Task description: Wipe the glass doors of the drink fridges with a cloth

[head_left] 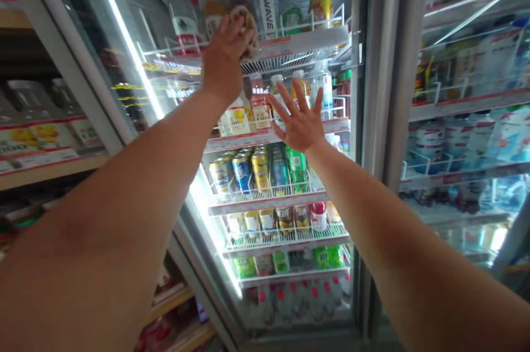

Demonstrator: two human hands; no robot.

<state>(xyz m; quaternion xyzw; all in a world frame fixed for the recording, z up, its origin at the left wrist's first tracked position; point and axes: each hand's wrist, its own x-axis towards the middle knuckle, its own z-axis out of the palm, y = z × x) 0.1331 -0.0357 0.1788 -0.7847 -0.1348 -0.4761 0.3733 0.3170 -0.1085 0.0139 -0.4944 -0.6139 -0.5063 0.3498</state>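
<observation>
My left hand reaches up to the top shelf of an open drinks fridge and is closed round a brownish bottle standing among other bottles. My right hand is open with its fingers spread, held in front of the second shelf's bottles; I cannot tell whether it touches them. Below it sit rows of cans on a wire shelf.
The fridge's glass door is swung open to the left. A second closed fridge with drinks stands on the right. Wooden shelves with packaged goods are at the far left. Lower fridge shelves hold small bottles.
</observation>
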